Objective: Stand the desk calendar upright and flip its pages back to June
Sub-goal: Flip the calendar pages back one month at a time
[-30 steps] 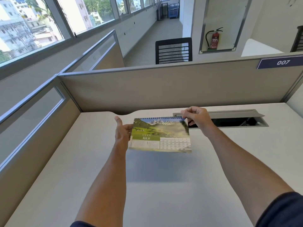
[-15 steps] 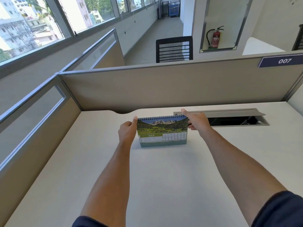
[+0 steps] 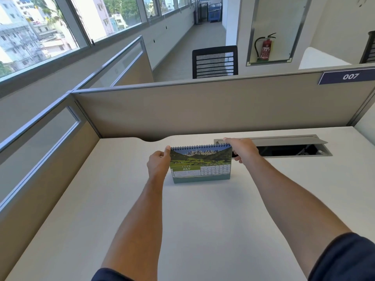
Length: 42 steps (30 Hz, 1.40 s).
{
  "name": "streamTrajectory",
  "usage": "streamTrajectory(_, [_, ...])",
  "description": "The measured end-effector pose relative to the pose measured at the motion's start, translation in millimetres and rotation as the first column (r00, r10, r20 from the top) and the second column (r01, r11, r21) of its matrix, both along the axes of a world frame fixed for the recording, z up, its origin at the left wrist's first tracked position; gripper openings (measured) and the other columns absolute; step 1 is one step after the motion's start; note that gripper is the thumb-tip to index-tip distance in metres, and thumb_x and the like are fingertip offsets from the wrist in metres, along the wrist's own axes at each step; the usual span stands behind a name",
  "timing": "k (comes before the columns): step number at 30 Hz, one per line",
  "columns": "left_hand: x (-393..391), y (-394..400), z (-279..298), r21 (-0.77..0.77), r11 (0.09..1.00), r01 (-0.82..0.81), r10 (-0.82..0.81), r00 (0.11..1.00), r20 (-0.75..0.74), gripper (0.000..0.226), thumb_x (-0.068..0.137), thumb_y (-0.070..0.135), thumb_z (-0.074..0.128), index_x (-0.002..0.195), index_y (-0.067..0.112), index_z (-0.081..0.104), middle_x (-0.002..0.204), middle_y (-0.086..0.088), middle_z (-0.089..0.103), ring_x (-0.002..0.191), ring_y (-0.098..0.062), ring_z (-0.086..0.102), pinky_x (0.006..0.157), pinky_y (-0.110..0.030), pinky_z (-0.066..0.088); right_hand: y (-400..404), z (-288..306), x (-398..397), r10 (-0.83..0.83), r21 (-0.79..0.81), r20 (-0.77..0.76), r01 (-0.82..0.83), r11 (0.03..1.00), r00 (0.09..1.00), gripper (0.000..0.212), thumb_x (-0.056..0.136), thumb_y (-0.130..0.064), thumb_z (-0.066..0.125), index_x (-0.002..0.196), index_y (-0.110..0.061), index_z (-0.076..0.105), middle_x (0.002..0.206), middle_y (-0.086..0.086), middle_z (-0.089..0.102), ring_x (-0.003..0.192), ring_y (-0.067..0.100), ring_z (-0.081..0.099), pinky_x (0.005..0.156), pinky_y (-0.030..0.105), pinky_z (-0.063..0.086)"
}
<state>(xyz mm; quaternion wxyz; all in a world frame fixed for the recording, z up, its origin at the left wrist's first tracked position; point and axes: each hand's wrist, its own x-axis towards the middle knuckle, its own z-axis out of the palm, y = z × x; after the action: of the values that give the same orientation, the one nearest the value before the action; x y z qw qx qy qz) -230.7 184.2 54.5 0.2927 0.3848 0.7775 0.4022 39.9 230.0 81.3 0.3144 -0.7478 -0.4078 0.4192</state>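
Observation:
The desk calendar (image 3: 200,164) stands upright on the white desk (image 3: 203,220), its base on the surface and its blue spiral binding on top. The page facing me shows a mountain meadow picture and the word JULY. My left hand (image 3: 158,164) grips the calendar's upper left edge, thumb at the binding corner. My right hand (image 3: 242,150) holds the upper right corner, fingers lying over the top and behind it.
An open cable hatch (image 3: 292,146) with a raised grey flap sits in the desk just behind my right hand. Beige partition panels (image 3: 203,110) wall the desk at the back and left. A black chair (image 3: 215,61) stands beyond the partition.
The calendar went from being held tilted above the desk to standing upright on it. Both hands stayed on its upper corners and came down with it.

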Motion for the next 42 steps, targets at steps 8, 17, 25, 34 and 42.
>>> streamTrajectory(8, [0.6, -2.9, -1.4, 0.008, 1.0, 0.006, -0.006, 1.0, 0.004, 0.047, 0.102, 0.056, 0.049, 0.091, 0.012, 0.063, 0.093, -0.007, 0.071, 0.08, -0.023, 0.061, 0.08, -0.042, 0.056, 6.5, -1.9, -1.8, 0.011, -0.081, -0.009, -0.012, 0.997, 1.0, 0.049, 0.064, -0.058, 0.066, 0.092, -0.018, 0.071, 0.087, 0.001, 0.076, 0.069, 0.019, 0.07, 0.063, 0.03, 0.054])
streamTrajectory(17, [2.8, -3.4, -1.5, 0.015, 1.0, 0.014, -0.014, 1.0, -0.007, 0.046, 0.103, 0.055, 0.047, 0.095, 0.012, 0.063, 0.09, -0.004, 0.069, 0.082, -0.022, 0.062, 0.072, -0.037, 0.053, 13.8, -3.9, -4.2, -0.004, 0.075, -0.047, 0.007, 0.997, 0.999, 0.025, 0.076, -0.022, 0.073, 0.068, -0.009, 0.054, 0.073, 0.009, 0.061, 0.071, 0.027, 0.052, 0.067, 0.036, 0.042])
streamTrajectory(25, [-0.6, -0.7, -4.8, -0.009, 1.0, -0.003, 0.003, 1.0, 0.018, 0.045, 0.101, 0.056, 0.05, 0.085, 0.017, 0.063, 0.094, -0.005, 0.073, 0.087, -0.024, 0.068, 0.083, -0.044, 0.06, 3.7, 6.1, 0.9, 0.231, 0.371, -0.305, -0.108, 0.922, 0.924, 0.048, 0.084, 0.02, 0.051, 0.106, -0.016, 0.074, 0.093, -0.001, 0.076, 0.083, 0.011, 0.07, 0.056, 0.02, 0.056])
streamTrajectory(34, [-9.7, -3.7, -0.6, -0.02, 0.998, -0.062, 0.065, 0.882, 0.466, 0.063, 0.106, 0.058, 0.033, 0.111, 0.008, 0.071, 0.111, -0.015, 0.076, 0.107, -0.03, 0.07, 0.089, -0.041, 0.052, -5.2, 8.5, 12.9, 0.351, 0.476, -0.249, -0.202, 0.856, 0.903, 0.048, 0.078, 0.02, 0.05, 0.053, -0.013, 0.075, 0.068, 0.002, 0.073, 0.069, 0.005, 0.067, 0.061, 0.015, 0.052])
streamTrajectory(42, [-13.3, -6.4, 5.2, -0.041, 0.999, -0.021, 0.038, 0.863, 0.504, 0.077, 0.1, 0.069, 0.032, 0.11, 0.004, 0.07, 0.109, -0.016, 0.076, 0.101, -0.034, 0.073, 0.093, -0.047, 0.058, -10.4, 7.7, 12.6, 0.233, 0.437, -0.278, -0.094, 0.895, 0.932, 0.031, 0.081, 0.016, 0.044, 0.081, 0.002, 0.071, 0.078, 0.007, 0.07, 0.06, 0.005, 0.061, 0.046, 0.01, 0.041])
